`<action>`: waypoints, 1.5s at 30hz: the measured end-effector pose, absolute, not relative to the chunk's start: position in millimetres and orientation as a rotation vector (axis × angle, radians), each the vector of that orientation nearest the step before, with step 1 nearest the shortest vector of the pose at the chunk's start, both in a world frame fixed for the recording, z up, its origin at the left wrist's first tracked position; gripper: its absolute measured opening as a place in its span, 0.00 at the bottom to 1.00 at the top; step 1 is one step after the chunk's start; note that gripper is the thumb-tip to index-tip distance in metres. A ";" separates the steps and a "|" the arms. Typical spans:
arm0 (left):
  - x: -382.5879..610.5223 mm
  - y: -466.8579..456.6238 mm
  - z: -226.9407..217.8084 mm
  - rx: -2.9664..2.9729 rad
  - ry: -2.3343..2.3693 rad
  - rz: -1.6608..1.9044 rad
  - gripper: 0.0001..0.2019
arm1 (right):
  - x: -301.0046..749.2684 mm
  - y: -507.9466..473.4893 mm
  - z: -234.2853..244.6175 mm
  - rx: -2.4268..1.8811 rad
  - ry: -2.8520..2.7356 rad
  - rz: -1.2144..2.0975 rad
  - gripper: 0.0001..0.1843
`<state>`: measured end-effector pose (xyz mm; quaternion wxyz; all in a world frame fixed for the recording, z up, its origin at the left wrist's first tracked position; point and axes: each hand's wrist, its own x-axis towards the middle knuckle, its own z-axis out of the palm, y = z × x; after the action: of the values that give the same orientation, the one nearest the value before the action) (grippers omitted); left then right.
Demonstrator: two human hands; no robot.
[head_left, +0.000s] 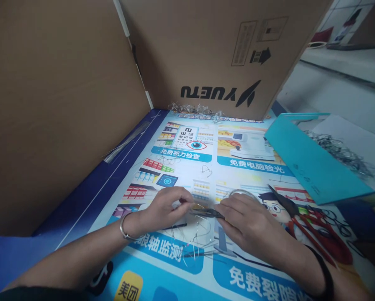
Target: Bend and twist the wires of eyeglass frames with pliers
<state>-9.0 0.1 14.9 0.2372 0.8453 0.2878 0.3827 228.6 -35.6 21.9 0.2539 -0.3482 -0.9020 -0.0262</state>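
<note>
My right hand (247,215) grips small dark pliers (208,213), whose jaws point left toward my left hand. My left hand (170,207) is pinched closed at the tip of the pliers, on what looks like a thin wire (200,206). Under and in front of both hands, thin bent wire pieces (196,234) lie on the printed sheet (206,261). A small looped wire (206,170) rests farther off. Beside my right forearm lies a tool with dark blades and red handles (289,205), partly hidden by the arm.
Cardboard panels (65,104) stand at the left and back (206,50). A heap of wire pieces (196,109) lies along the back panel. At the right, a turquoise box (303,156) holds a tangle of wires (341,152). Straight wires (126,142) lie by the left panel.
</note>
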 end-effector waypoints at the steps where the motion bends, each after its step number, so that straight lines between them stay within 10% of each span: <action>1: -8.7 -0.3 14.9 2.316 0.804 1.047 0.03 | 228.4 -35.2 21.4 -0.945 -2.447 -0.067 0.10; 45: -3.0 -7.7 26.1 2.380 0.752 0.913 0.06 | 225.2 -26.7 20.3 -0.905 -2.555 0.161 0.11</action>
<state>-3.0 -7.7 26.1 0.2398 0.8694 0.2747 0.3334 225.2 -26.7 20.3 0.2114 -0.3258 -0.9197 0.0579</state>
